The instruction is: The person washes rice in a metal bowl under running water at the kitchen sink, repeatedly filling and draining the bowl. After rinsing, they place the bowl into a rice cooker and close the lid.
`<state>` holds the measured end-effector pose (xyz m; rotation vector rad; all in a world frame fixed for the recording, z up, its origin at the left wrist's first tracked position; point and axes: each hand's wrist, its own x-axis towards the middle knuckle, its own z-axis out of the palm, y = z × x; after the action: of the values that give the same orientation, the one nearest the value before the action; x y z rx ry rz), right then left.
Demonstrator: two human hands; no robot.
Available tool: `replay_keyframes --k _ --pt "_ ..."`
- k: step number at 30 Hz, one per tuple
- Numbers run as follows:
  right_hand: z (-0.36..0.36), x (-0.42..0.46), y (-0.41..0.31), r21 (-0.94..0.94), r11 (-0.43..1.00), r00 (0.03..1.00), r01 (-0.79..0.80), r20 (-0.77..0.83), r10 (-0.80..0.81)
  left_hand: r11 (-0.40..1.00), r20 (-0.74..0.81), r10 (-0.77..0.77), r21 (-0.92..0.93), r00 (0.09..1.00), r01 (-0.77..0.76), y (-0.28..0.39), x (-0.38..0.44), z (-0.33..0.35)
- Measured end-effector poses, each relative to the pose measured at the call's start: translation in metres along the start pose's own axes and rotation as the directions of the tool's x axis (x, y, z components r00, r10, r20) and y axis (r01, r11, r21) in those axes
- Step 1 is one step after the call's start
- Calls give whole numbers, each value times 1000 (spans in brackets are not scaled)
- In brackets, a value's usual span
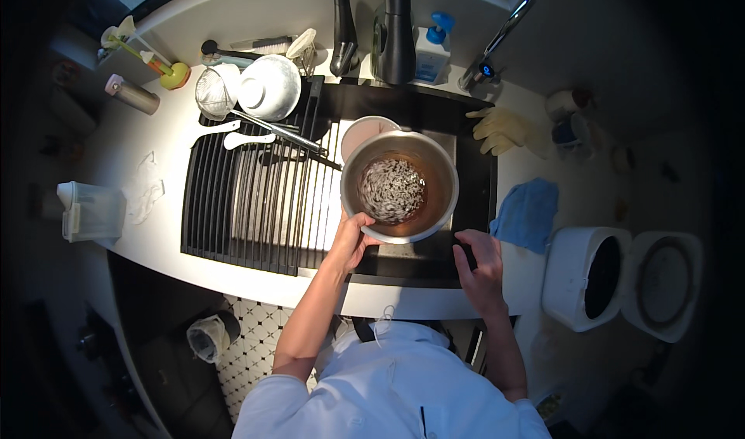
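My left hand (351,238) grips the near-left rim of a metal inner pot (443,188), held over the black sink (474,188). Mixed white and dark grains (393,190) lie in liquid at the pot's bottom; they look blurred in a swirl. Partly hidden behind the pot is a pale round bowl or dish (364,131). To the right of the pot, apart from it, my right hand (480,264) hovers with fingers spread and nothing in them. Above the pot's far side stands a black faucet (396,37).
A slatted black drying rack (250,206) covers the sink's left part, bearing a strainer (215,92), white bowl (270,87) and white spoons (250,140). Rightward are a rubber glove (500,130), blue cloth (527,215) and lid-open rice cooker (573,279). A soap bottle (432,55) stands behind.
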<state>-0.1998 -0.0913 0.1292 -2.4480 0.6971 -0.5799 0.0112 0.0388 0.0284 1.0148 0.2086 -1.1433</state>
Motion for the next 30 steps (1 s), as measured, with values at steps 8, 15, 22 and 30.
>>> replay_keyframes --k 8,15,22,30 --pt "3 17 4 -53 999 995 -7 101 12 989 168 -109 -83 980 124 -9 13 -5" --pt "16 19 9 -79 997 985 -21 167 34 996 107 -79 -35 991 84 -16 21 -8" --pt "22 24 10 -89 996 984 -12 174 27 994 53 -54 -87 997 59 -12 18 -3" --pt "29 35 12 -104 994 988 33 156 -16 988 57 -101 -108 993 106 -14 28 -9"
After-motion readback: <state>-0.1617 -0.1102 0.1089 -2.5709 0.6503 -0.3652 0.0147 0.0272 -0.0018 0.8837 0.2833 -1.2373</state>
